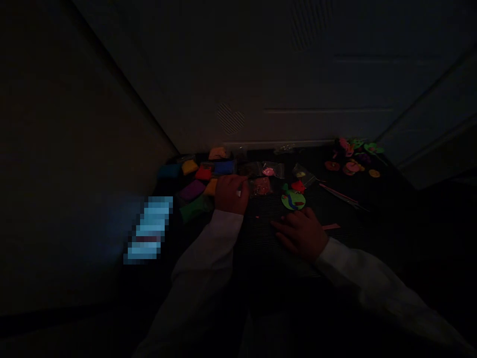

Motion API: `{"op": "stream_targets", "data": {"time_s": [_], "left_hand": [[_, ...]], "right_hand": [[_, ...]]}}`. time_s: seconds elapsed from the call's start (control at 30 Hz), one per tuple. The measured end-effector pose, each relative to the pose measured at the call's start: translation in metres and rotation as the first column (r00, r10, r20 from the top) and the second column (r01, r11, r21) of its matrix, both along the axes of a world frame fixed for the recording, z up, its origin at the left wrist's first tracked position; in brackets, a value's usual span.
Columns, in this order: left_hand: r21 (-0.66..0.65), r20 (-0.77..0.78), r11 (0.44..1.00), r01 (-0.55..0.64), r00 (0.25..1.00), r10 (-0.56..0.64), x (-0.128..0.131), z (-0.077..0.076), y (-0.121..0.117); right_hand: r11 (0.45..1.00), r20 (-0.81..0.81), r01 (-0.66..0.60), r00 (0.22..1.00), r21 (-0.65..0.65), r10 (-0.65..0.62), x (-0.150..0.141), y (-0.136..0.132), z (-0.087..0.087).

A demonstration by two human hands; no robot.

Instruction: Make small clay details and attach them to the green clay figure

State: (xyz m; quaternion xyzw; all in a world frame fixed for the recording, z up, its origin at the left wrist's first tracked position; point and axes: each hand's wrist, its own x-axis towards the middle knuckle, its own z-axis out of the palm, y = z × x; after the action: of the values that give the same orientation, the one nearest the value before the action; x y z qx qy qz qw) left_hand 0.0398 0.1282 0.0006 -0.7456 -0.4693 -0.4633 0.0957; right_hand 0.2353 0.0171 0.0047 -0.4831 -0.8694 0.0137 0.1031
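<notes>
Head: two hands, one green disc

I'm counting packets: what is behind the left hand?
A blue packet shows just beyond the left hand. An orange packet peeks out to the hand's left, partly covered. Whatever else the hand hides cannot be seen.

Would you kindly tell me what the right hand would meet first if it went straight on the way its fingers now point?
Most likely the small pinkish bit on the dark table, ahead of the right hand; the left sleeve lies beyond. In this dimness, depth and exact line are unclear.
</notes>
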Motion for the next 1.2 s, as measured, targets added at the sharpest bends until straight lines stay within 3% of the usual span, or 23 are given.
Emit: {"op": "stream_targets", "data": {"time_s": [0.13,0.33,0.5,0.7,0.87,1.07,1.2], "left_hand": [[-0.008,-0.006,1.0,0.001,1.0,-0.001,0.0003,-0.0001,0.0001],[0.004,-0.01,1.0,0.009,1.0,-0.009,0.0003,-0.001,0.0011],[-0.057,0.002,0.998,0.022,1.0,-0.022,-0.0006,-0.0014,0.0013],[-0.033,-0.002,0.999,0.01,1.0,-0.01,0.0004,0.0004,0.0002],[-0.054,-0.003,0.998,0.024,1.0,-0.024,0.0003,-0.0004,0.0004],[-0.068,0.003,0.998,0.018,1.0,-0.018,-0.0001,-0.0012,0.001],[-0.06,-0.011,0.998,0.02,1.0,-0.02,-0.0004,-0.0016,0.0015]], "right_hand": [[0.999,-0.018,0.042,0.999,0.011,-0.042,-0.0001,-0.0001,-0.0004],[1.0,0.007,-0.009,1.0,0.001,0.009,-0.001,0.0,-0.0005],[0.999,-0.008,0.043,0.999,0.022,-0.043,0.0002,-0.0003,-0.0005],[1.0,0.004,-0.021,1.0,0.018,0.021,-0.0017,-0.0006,-0.0006],[0.999,-0.01,0.037,0.999,0.03,-0.037,-0.0004,-0.001,-0.0001],[0.999,-0.026,-0.019,0.999,0.042,0.02,0.0,-0.0015,-0.0013],[0.999,-0.041,0.032,0.999,0.012,-0.032,0.0002,-0.0009,-0.0017]]}}
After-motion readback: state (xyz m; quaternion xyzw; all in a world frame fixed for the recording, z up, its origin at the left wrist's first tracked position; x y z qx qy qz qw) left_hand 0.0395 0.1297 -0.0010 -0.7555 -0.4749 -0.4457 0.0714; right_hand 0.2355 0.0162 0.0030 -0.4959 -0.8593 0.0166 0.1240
